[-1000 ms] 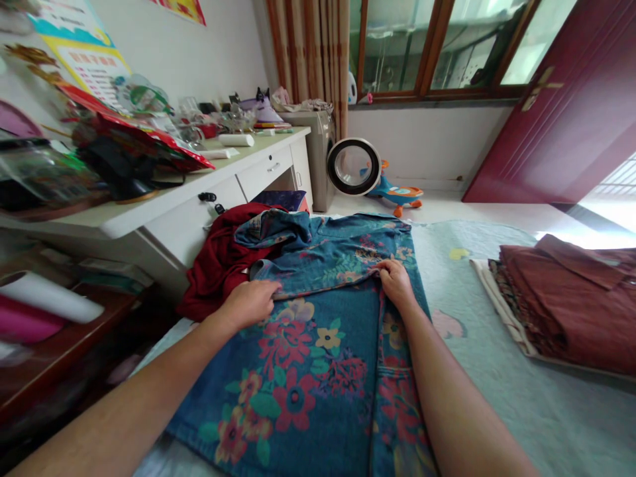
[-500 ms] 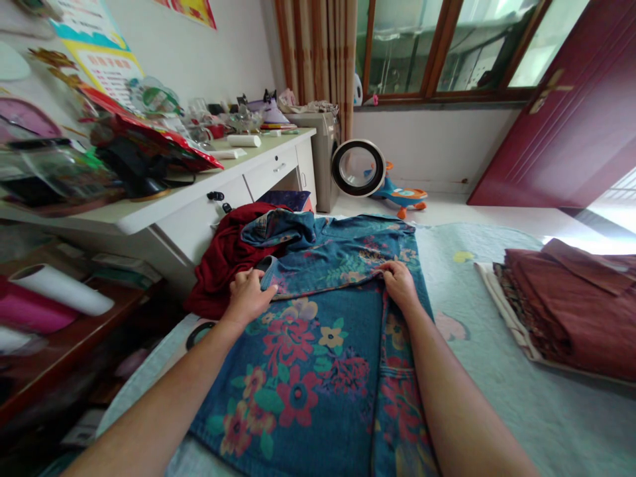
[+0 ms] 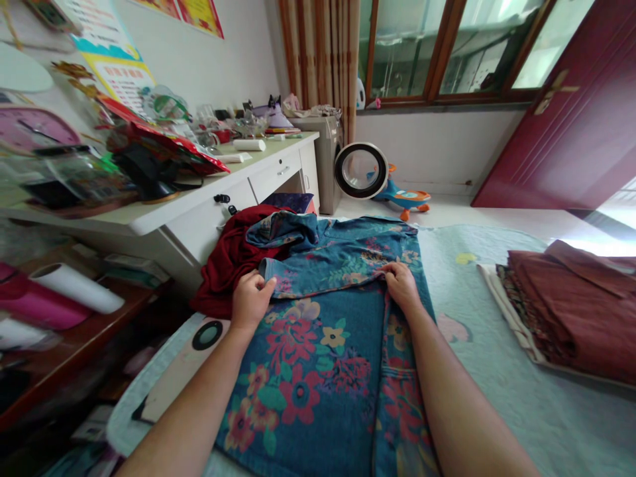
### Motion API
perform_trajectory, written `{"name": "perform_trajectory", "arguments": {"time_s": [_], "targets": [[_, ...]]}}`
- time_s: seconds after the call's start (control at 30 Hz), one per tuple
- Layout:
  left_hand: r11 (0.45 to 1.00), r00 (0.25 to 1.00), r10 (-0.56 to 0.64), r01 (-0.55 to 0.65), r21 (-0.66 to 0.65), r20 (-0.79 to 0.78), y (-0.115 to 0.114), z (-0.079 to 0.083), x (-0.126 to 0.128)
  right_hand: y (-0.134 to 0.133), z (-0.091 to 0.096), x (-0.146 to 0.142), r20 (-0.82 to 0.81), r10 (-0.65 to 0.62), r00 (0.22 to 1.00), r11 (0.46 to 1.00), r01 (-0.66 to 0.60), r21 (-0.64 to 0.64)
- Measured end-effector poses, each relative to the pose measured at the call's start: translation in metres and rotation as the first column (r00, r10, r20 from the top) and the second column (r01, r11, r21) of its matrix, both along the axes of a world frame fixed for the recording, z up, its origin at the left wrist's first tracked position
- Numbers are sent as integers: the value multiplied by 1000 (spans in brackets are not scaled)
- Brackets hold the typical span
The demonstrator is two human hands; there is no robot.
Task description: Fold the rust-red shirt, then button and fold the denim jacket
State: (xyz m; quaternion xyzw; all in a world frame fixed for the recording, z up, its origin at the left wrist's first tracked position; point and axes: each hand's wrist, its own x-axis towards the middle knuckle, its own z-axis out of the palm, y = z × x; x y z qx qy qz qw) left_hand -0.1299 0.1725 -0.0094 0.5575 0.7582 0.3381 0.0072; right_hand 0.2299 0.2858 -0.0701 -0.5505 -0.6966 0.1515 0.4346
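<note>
A blue denim garment with red and yellow flowers [image 3: 318, 371] lies spread on the pale green bedcover [image 3: 497, 384] in front of me. My left hand [image 3: 251, 299] pinches the end of a folded-over sleeve at the garment's left side. At the right end of the same fold my right hand [image 3: 401, 286] rests, fingers curled onto the cloth. A dark red garment [image 3: 231, 258] lies bunched just beyond the left hand.
A stack of folded maroon clothes [image 3: 571, 308] sits at the right on the bed. A cluttered white desk [image 3: 209, 199] runs along the left, with a wooden shelf [image 3: 69, 344] below it. On the floor beyond are a round-door washer [image 3: 362, 171] and a toy car [image 3: 403, 197].
My left hand slid left along the fold and closed on the sleeve's end. The camera has shifted slightly right; the right hand stays put.
</note>
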Motion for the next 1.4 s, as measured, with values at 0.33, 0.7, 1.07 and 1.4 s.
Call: {"name": "perform_trajectory", "arguments": {"time_s": [0.33,0.7,1.07,1.4], "targets": [[995,265,15,-102,12,964,17,20,32,-2,-2,-6,66,-41,997,998,38,55],[816,213,-525,401,416,824,7,79,121,-19,11,-18,357,195,914,961,-105,-255],[417,400,-853,909,-23,335,-31,47,170,-15,31,27,-812,-115,572,923,-240,-299],[134,209,-942,951,-280,261,-46,34,178,-21,39,17,-470,109,876,861,-319,-397]]}}
